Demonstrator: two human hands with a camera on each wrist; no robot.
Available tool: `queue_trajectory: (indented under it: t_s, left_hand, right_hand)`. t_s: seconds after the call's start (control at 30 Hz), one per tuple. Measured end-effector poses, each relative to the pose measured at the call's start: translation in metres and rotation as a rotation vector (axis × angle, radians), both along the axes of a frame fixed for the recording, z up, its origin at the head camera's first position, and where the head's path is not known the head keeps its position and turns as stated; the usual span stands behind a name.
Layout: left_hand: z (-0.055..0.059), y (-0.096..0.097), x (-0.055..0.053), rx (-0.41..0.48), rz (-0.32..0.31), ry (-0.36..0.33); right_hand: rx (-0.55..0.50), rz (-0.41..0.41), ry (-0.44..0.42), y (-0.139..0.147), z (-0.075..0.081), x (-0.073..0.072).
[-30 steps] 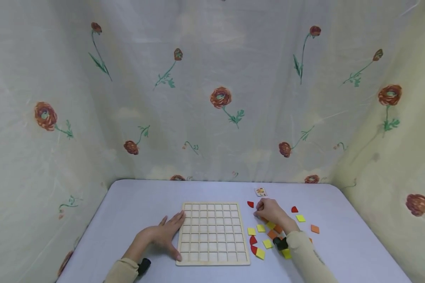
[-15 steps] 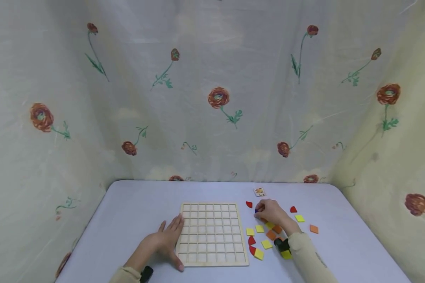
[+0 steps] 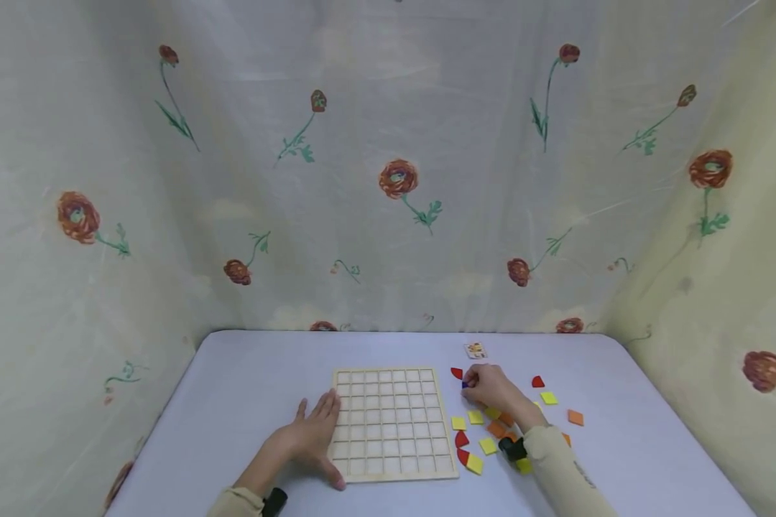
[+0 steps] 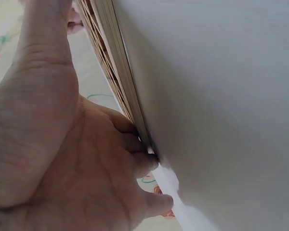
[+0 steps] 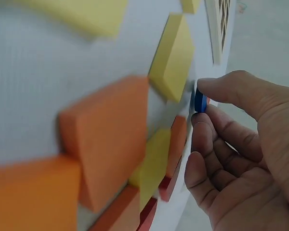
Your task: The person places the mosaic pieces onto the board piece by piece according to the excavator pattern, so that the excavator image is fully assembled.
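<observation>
In the head view, my left hand [image 3: 310, 436] rests along the left edge of a light wooden grid board [image 3: 388, 477], fingers spread and thumb near its lower left corner. The left wrist view has the fingertips of this hand [image 4: 96, 163] right at the board's edge [image 4: 118, 62]. To the right of the board, my right hand [image 3: 493, 388] pinches a small blue piece [image 5: 200, 101] between thumb and forefinger, close over the table. Yellow square tiles [image 5: 174, 60] and orange square tiles [image 5: 111, 139] lie beside and below this hand, some overlapping.
A small picture card [image 3: 476, 350] lies behind my right hand. Red quarter-round pieces [image 3: 462, 439] are scattered among the tiles, with one [image 3: 538, 381] farther right. The white table [image 3: 259, 373] ends at a flowered curtain [image 3: 284, 287].
The blue piece has come into view between my right fingers. My left thumb has slid down and right at the board's lower left corner, and the board has turned slightly.
</observation>
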State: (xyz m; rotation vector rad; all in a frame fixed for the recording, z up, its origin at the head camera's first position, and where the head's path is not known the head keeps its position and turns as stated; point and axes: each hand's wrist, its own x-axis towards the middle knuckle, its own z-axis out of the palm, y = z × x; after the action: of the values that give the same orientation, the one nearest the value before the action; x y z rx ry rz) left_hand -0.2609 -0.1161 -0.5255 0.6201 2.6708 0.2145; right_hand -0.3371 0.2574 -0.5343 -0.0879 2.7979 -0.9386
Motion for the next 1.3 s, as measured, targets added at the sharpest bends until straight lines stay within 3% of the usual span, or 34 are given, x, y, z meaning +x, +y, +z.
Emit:
queue_trajectory:
  t_s: [0.2, 0.37, 0.57, 0.97, 1.3]
  left_hand:
    - [-0.001, -0.003, -0.004, 0.057, 0.003, -0.042]
    - [-0.004, -0.018, -0.017, 0.113, -0.006, -0.097]
    - [-0.009, -0.026, -0.026, 0.185, -0.021, -0.099]
    - [-0.016, -0.025, -0.030, 0.185, -0.034, -0.076]
    - [-0.014, -0.025, -0.030, 0.172, -0.027, -0.070]
  right_hand:
    - [-0.017, 0.112, 0.055, -0.026, 0.010, 0.008]
    - [-0.002, 0.210, 0.112, -0.045, 0.008, 0.008]
    - [-0.011, 0.219, 0.090, -0.052, 0.005, 0.007]
    - [-0.023, 0.308, 0.092, -0.050, 0.001, 0.010]
    - [-0.054, 0.300, 0.069, -0.053, 0.002, 0.008]
